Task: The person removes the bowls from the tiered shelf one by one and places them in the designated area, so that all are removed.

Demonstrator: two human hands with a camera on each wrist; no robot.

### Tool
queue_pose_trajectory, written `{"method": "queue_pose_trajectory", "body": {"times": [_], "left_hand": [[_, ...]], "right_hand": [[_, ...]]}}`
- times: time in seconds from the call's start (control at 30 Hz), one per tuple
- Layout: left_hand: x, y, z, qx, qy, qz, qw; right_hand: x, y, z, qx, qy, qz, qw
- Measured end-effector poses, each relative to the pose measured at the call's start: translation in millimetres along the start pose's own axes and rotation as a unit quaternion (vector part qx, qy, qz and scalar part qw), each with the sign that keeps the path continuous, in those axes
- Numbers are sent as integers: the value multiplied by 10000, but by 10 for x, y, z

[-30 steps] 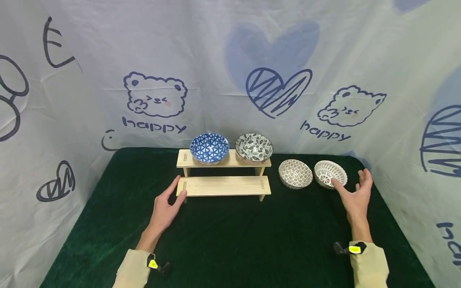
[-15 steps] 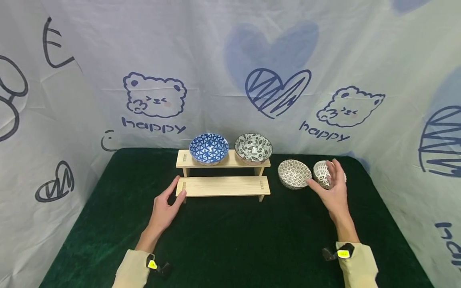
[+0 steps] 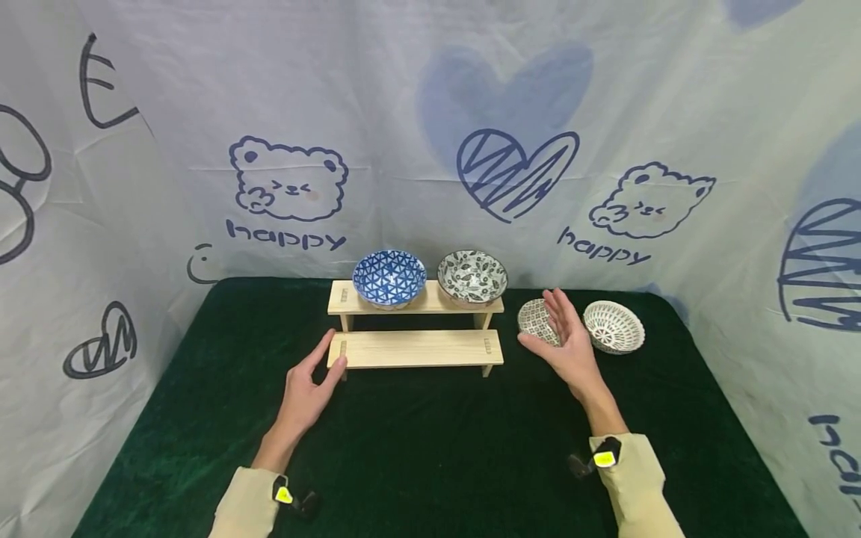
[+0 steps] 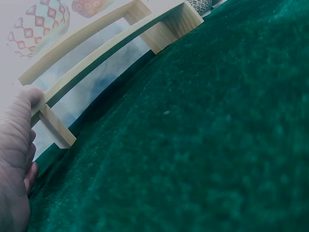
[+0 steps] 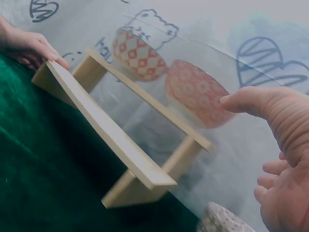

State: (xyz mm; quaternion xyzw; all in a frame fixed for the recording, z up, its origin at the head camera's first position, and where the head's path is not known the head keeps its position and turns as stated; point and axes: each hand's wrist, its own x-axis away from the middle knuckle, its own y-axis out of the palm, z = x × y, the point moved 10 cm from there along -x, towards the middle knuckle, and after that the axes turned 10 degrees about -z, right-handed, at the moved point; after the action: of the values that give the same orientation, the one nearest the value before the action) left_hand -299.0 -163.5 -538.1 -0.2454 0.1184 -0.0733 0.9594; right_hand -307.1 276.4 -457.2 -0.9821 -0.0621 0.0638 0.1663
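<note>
Pinched near tier (image 3: pixel 417 349) with left hand (image 3: pixel 306 390) at left, held right hand (image 3: pixel 568 353) spread by lattice bowl (image 3: pixel 533 317), apparently unplaced like white bowl (image 3: pixel 613 329) at right, with blue bowl (image 3: pixel 389 276) and floral bowl (image 3: pixel 472 276) done on far tier (image 3: pixel 431 302).

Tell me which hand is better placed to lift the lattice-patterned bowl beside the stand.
The right hand, I'd judge: it looks free and partly covers the lattice-patterned bowl in the head view. The left hand, farther off, holds the left end of the lower wooden shelf.
</note>
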Motion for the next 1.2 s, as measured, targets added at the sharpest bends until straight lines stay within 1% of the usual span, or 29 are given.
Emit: {"method": "queue_pose_trajectory", "body": {"times": [0.2,0.37,0.63,0.87,1.03,1.2], "left_hand": [[-5,0,8,-18,35,-16,10000],[8,0,11,11,4,-30,10000],[14,2,0,2,-65,-54,10000],[12,-1,5,-1,-59,-50,10000],[13,-8,5,6,-44,-32,10000],[-5,0,-10,-33,-11,-42,10000]], "right_hand": [[-147,289,-97,-198,-144,-399,9989],[-235,448,-200,-427,-328,-563,9970],[-358,546,-298,-602,-319,-635,9957],[-445,588,-347,-983,-394,-756,9915],[-522,646,-373,-1005,-387,-952,9896],[-586,683,-395,-1110,-365,-969,9884]]}}
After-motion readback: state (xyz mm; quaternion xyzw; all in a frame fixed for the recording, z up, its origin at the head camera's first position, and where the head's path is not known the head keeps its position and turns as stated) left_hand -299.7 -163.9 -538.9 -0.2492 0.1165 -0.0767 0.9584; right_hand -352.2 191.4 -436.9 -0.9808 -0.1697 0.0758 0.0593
